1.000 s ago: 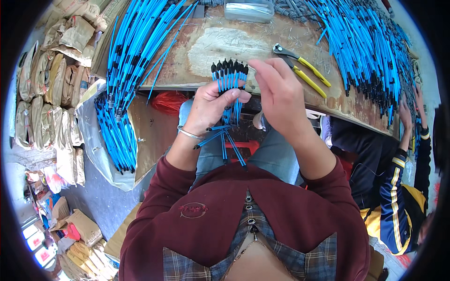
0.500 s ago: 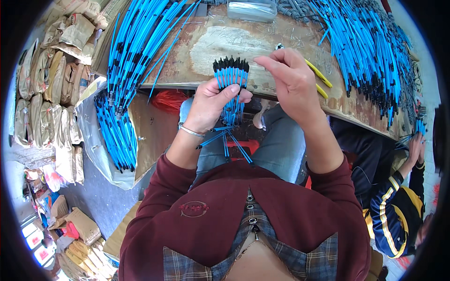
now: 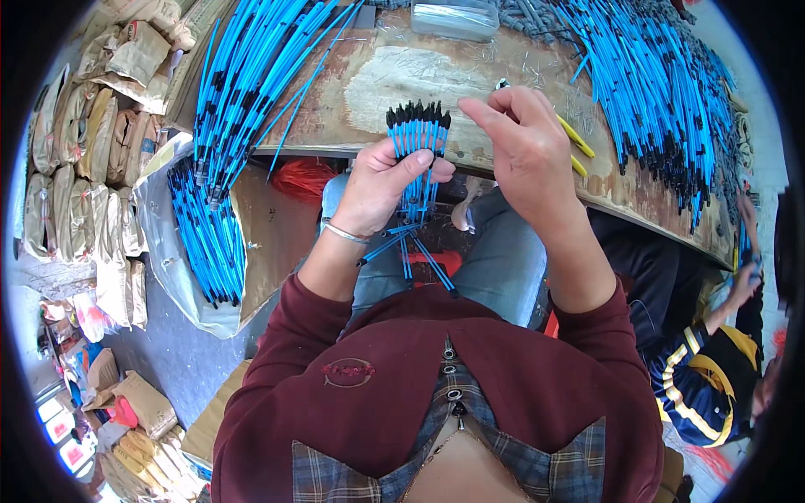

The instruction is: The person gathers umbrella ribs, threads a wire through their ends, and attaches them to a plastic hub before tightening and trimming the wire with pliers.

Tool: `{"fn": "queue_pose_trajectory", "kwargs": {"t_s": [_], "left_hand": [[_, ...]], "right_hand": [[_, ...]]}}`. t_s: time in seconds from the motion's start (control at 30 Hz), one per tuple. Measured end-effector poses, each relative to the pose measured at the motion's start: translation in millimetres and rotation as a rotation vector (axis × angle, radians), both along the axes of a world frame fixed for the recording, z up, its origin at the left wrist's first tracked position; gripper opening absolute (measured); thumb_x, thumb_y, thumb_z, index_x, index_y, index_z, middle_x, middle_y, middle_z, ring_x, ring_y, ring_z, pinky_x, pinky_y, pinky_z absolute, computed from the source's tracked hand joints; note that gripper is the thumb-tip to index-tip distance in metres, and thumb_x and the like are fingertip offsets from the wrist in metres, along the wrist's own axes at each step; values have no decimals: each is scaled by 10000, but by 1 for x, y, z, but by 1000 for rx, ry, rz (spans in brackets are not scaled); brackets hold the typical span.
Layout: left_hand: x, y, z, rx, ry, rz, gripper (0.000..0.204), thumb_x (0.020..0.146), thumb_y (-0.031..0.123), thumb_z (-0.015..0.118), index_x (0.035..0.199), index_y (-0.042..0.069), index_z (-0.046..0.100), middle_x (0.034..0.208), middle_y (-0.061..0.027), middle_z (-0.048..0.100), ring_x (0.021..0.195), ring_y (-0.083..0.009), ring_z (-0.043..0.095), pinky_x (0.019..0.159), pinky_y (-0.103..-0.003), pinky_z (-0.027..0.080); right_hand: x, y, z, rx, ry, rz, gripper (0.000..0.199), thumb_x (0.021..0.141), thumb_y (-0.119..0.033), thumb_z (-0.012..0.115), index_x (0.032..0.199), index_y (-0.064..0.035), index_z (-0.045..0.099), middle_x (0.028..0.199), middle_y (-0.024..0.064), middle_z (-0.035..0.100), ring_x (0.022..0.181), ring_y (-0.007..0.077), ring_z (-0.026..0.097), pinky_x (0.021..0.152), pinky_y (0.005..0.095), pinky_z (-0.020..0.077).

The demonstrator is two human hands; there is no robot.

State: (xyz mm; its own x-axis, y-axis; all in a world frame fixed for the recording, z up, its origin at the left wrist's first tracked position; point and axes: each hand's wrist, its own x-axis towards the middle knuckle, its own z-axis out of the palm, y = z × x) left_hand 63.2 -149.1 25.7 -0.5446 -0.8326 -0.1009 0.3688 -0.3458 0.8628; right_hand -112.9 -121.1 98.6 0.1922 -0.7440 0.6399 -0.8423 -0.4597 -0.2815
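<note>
My left hand [image 3: 379, 186] is closed around a fanned bundle of thin blue rods [image 3: 416, 138]. Their black tips stand up in a row above my thumb, while the lower ends splay out over my lap. Level with those tips and a little to the right, my right hand [image 3: 530, 144] is raised, apart from the bundle. Its fingers are curled in toward the thumb; anything between them is too small to make out. Partly hidden behind that hand, a yellow-handled tool [image 3: 577, 138] lies on the wooden table [image 3: 323, 109].
Large heaps of blue rods [image 3: 650, 92] lie at the table's right, and more rods [image 3: 243, 84] at its left. A clear plastic box [image 3: 455, 21] stands at the back among scattered thin metal pieces. Rods fill a lined sack [image 3: 205, 243] at left. A co-worker's arm [image 3: 728, 310] is at far right.
My left hand and the bundle have shifted very slightly right. My right hand keeps its curled pose. At far right the co-worker's hands have moved apart, one reaching farther up.
</note>
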Motion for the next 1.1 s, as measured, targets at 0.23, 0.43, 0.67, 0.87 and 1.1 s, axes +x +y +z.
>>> {"fn": "queue_pose_trajectory", "kwargs": {"t_s": [0.23,0.43,0.67,0.87,1.1], "left_hand": [[0,0,-2,-19,13,4,219,875,165,558,1046,31,588,873,-95,653,803,-167,625,746,-301,502],[1,0,0,-25,10,-15,232,877,166,554,1060,26,582,876,-97,652,802,-167,625,750,-304,502],[2,-2,-1,-20,14,-28,236,881,168,549,1067,25,577,888,-100,651,816,-171,626,760,-304,502],[5,-2,0,7,16,-81,248,885,180,546,1084,32,568,913,-105,649,838,-174,626,763,-300,503],[6,-4,-2,12,18,-102,262,887,186,545,1102,37,560,926,-108,647,851,-178,626,761,-299,505]], "right_hand": [[-2,-1,1,5,-20,11,321,652,88,553,928,-46,650,798,100,538,755,256,538,652,325,439],[-2,-2,3,11,-4,35,325,658,89,553,937,-46,649,801,101,541,758,257,540,651,321,439],[-2,-6,-4,23,-54,81,323,670,87,553,950,-44,647,805,107,540,755,258,540,648,318,438],[-4,-11,-6,30,-94,164,316,683,86,552,957,-40,644,807,113,538,750,258,540,645,315,437],[-1,-14,-9,47,-139,214,293,720,85,550,972,-38,637,820,110,545,763,248,546,653,294,438]]}}
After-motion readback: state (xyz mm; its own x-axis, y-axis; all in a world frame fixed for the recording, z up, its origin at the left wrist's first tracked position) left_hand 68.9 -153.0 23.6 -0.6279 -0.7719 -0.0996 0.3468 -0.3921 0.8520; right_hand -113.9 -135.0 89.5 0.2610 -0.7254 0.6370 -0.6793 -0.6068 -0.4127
